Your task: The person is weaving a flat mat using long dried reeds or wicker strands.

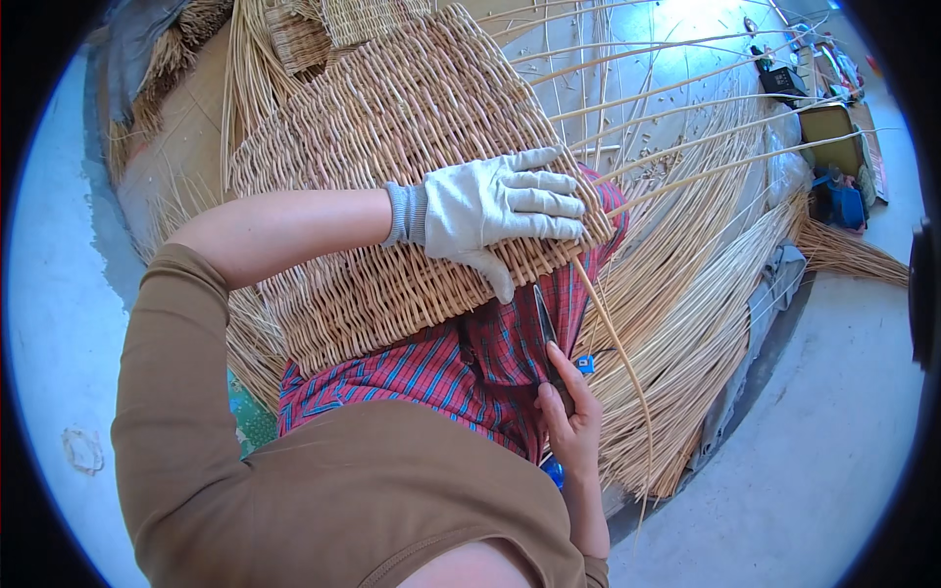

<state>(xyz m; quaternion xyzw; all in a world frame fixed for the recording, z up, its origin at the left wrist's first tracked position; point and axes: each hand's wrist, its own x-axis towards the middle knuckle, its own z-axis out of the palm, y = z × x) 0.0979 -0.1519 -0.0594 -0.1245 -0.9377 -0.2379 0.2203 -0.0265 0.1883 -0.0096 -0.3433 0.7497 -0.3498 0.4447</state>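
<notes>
A woven wicker panel lies across my lap on red-and-blue checked cloth, with long rods sticking out from its right edge. My left hand, in a pale fabric glove, rests open on the panel near that edge, fingers spread flat. My bare right hand is closed on a dark pointed metal tool, a blade by the look of it, held upright just below the edge. A single loose rod hangs from the panel past my right hand.
Bundles of pale rods spread over the floor at right and upper left. Other woven pieces lie behind the panel. At the far right are dark boxes, a blue container and assorted small items. A small blue object sits beside my right hand.
</notes>
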